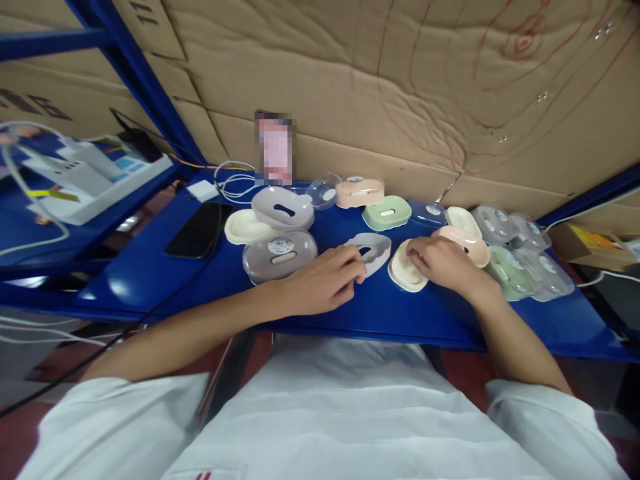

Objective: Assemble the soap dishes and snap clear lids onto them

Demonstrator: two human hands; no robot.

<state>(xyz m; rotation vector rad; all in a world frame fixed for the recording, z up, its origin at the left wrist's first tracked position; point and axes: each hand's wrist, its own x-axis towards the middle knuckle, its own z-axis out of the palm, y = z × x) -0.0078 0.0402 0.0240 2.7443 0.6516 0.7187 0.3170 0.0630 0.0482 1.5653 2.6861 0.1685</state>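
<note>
My left hand [325, 280] rests on the glossy blue shelf [150, 280], fingers curled and pinching the near edge of a thin white plastic tray insert [373, 250], an oval piece with a wavy rim and a slot cut through its middle; it lies flat just past my fingertips. My right hand [440, 263] lies palm down, fingers loosely bent over the right side of a cream oval soap dish [406, 272], a smooth shallow shell that sits just right of the white insert; I cannot tell how firmly those fingers grip it. Beyond my right knuckles a peach oval dish [467, 243] touches the hand's far side, and farther right lies a cluster of pale green and clear grey lidded soap boxes [525, 260], packed close together. To the left of my left hand stands a closed box with a smoky translucent lid [280, 253] bearing a round sticker, and behind that a cream dish [245, 228] with a grey insert [283, 208] tilted on it. Straight ahead, near the creased cardboard wall [375, 87], sit a peach box [359, 192] and a mint green dish [387, 213]. Well off to my left a flat black phone [199, 230] lies by white cables [233, 183].
</note>
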